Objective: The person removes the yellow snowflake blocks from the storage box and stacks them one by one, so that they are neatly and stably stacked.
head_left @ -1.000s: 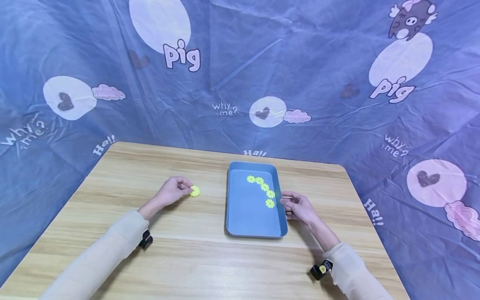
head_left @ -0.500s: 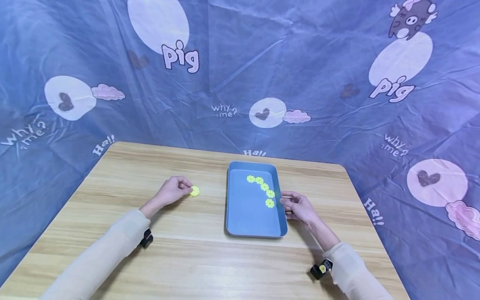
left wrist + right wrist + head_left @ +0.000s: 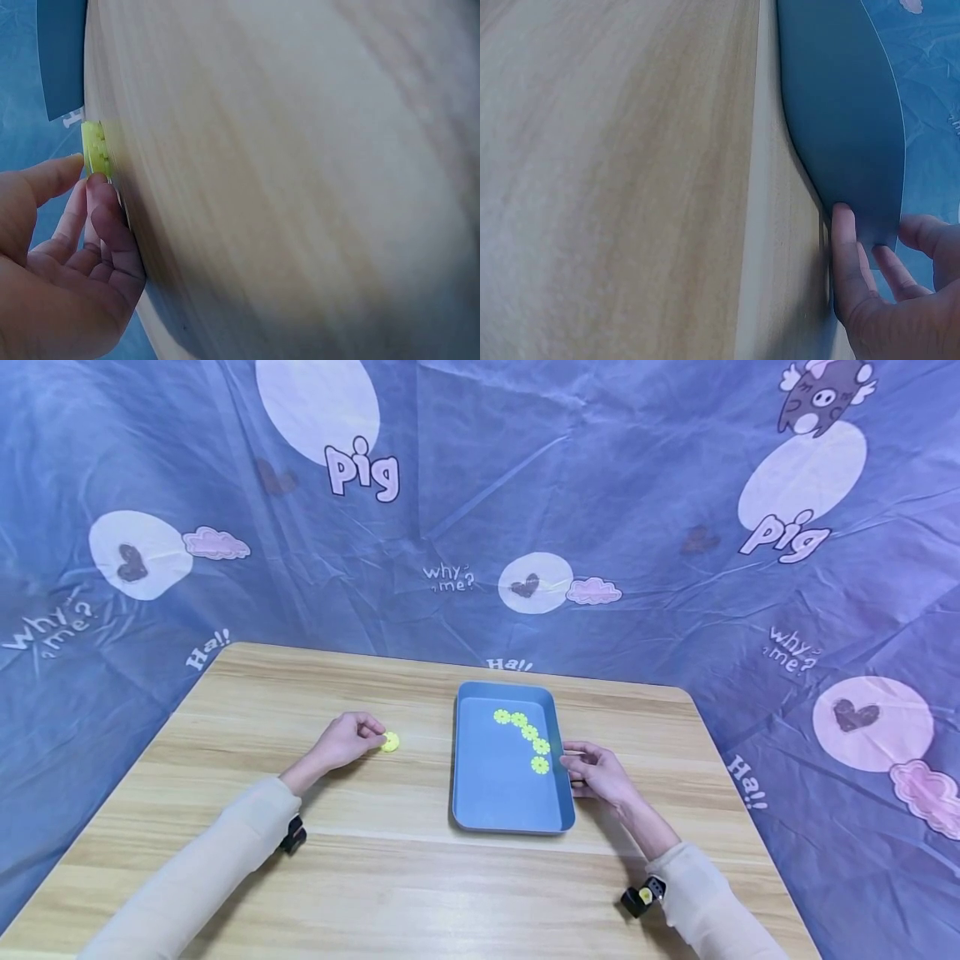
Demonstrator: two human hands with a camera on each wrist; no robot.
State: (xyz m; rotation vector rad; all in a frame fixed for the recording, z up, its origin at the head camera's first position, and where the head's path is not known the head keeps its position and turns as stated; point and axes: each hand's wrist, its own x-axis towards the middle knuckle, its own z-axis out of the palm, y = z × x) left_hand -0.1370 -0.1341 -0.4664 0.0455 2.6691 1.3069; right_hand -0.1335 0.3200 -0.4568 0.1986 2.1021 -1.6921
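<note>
On the left of the table, my left hand (image 3: pixel 351 740) pinches a yellow flower-shaped plastic disc (image 3: pixel 390 742) between thumb and fingers, low over the wood. Seen edge-on in the left wrist view, the yellow piece (image 3: pixel 96 146) looks thick, perhaps more than one disc together. A blue rectangular tray (image 3: pixel 491 802) lies right of centre, with several similar yellow discs (image 3: pixel 529 732) in a curved row along its right part. My right hand (image 3: pixel 600 775) holds the tray's right side, thumb at the rim and fingers against the outer wall (image 3: pixel 847 112).
The wood-grain table (image 3: pixel 420 893) reaches to a blue printed cloth (image 3: pixel 465 510) that hangs behind and at both sides. Bare tabletop separates the left hand from the tray. A small black device (image 3: pixel 294 837) sits at the left wrist, another black device (image 3: pixel 637 902) at the right.
</note>
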